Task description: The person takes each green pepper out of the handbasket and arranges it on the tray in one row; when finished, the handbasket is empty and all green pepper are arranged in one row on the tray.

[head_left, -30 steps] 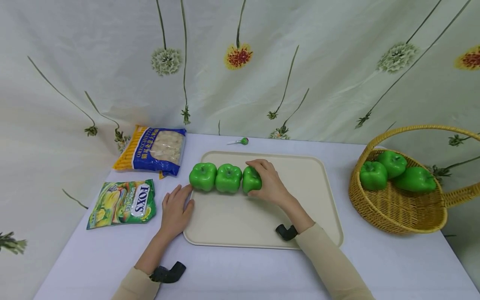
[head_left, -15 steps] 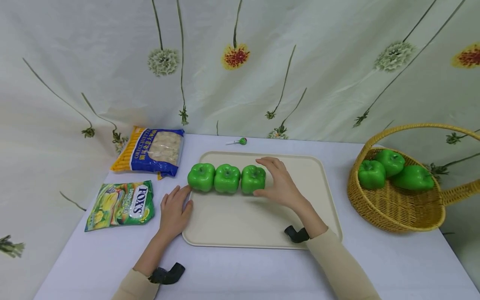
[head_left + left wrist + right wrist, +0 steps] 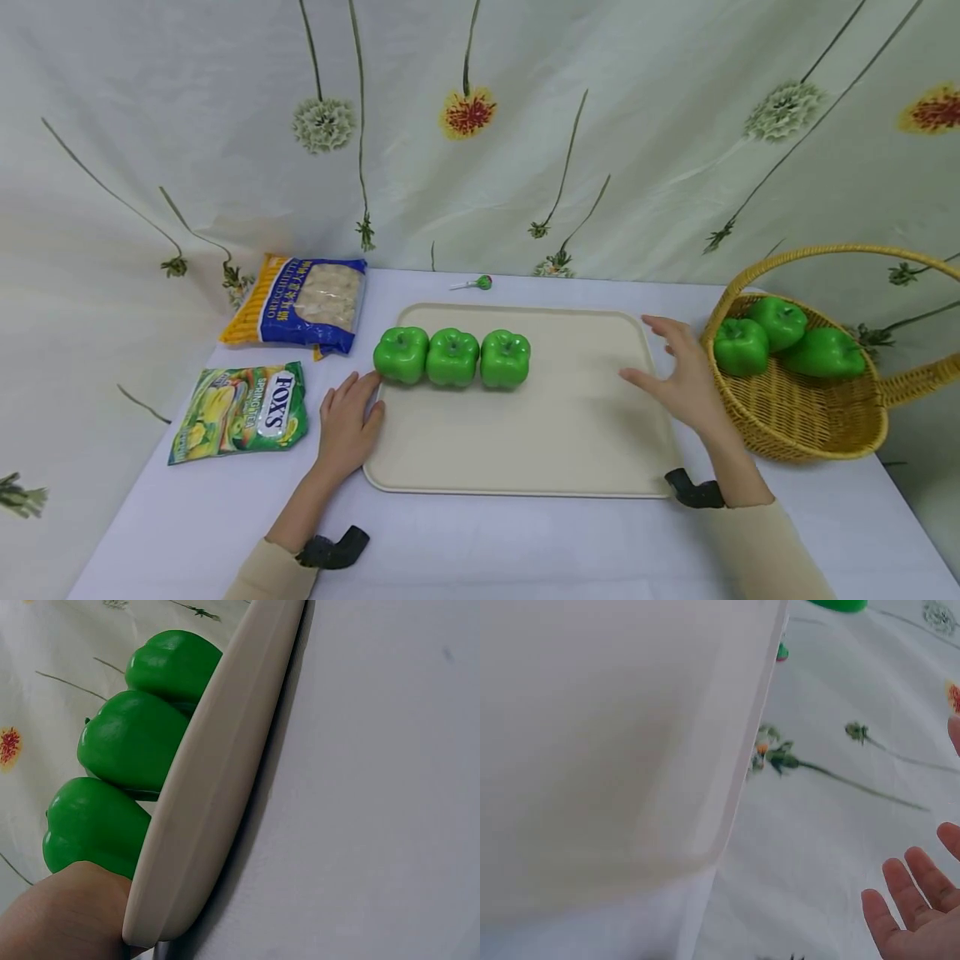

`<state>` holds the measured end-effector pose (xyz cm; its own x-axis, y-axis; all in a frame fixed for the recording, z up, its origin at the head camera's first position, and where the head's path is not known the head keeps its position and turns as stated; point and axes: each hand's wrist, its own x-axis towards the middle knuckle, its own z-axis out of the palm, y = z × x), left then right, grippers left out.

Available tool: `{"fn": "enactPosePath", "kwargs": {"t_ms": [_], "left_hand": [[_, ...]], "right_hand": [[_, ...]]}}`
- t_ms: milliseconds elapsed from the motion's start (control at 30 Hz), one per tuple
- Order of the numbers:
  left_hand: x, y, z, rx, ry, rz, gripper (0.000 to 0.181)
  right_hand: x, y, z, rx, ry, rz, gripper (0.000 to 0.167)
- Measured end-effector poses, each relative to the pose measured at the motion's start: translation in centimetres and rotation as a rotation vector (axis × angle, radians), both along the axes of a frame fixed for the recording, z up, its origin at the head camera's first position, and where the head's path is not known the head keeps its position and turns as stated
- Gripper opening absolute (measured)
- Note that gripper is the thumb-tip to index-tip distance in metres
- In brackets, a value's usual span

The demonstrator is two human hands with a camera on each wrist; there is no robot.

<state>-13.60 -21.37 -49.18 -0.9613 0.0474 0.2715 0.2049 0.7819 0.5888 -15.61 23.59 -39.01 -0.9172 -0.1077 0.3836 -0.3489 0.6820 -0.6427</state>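
Observation:
Three green bell peppers stand in a row on the cream tray (image 3: 517,450): a left one (image 3: 401,355), a middle one (image 3: 453,357) and a right one (image 3: 506,359). My left hand (image 3: 349,425) rests at the tray's left edge with its fingers extended, close to the left pepper. In the left wrist view, part of that hand (image 3: 71,911) shows by the tray's rim. Over the tray's right edge my right hand (image 3: 684,379) is held with fingers spread and nothing in them. Just right of it stands a wicker basket (image 3: 787,429) holding three more green peppers (image 3: 825,354).
An orecchiette pasta bag (image 3: 315,296) lies at the back left, with a green Fox's candy bag (image 3: 243,412) in front of it. Behind the tray is a lollipop (image 3: 480,282). The basket's tall handle (image 3: 832,250) arches over it. A flower-patterned cloth hangs behind.
My right hand has let go of the right pepper on the tray and moved right, towards the basket. The left hand has stayed in place.

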Motion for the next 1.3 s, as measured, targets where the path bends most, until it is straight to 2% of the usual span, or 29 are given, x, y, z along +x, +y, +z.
{"fn": "enactPosePath", "kwargs": {"t_ms": [100,167,300,433,533,667,933,1300], "left_hand": [[0.0,-0.1,0.1,0.001,0.003,0.002,0.045],[0.1,-0.1,0.2,0.003,0.005,0.003,0.045],[0.1,-0.2,0.3,0.008,0.005,0.002,0.046],[0.1,-0.2,0.3,0.013,0.001,0.001,0.046],[0.1,-0.1,0.3,0.016,-0.006,0.001,0.046],[0.0,-0.1,0.2,0.012,-0.008,-0.001,0.046],[0.1,0.1,0.2,0.011,0.002,0.002,0.045],[0.1,0.2,0.4,0.008,-0.004,0.002,0.045]], "right_hand": [[0.6,3.0,0.5,-0.015,0.045,-0.122,0.074],[1.0,4.9,0.9,-0.021,0.040,-0.209,0.074],[1.0,8.3,1.4,-0.029,-0.056,-0.351,0.076],[0.4,10.9,1.4,-0.051,-0.173,-0.430,0.080],[0.1,11.9,1.2,-0.073,-0.231,-0.457,0.083],[-0.3,12.4,1.1,-0.091,-0.262,-0.473,0.085],[-0.9,12.7,0.3,-0.074,-0.254,-0.456,0.085],[-1.4,12.5,-0.5,-0.046,-0.295,-0.440,0.088]]}}
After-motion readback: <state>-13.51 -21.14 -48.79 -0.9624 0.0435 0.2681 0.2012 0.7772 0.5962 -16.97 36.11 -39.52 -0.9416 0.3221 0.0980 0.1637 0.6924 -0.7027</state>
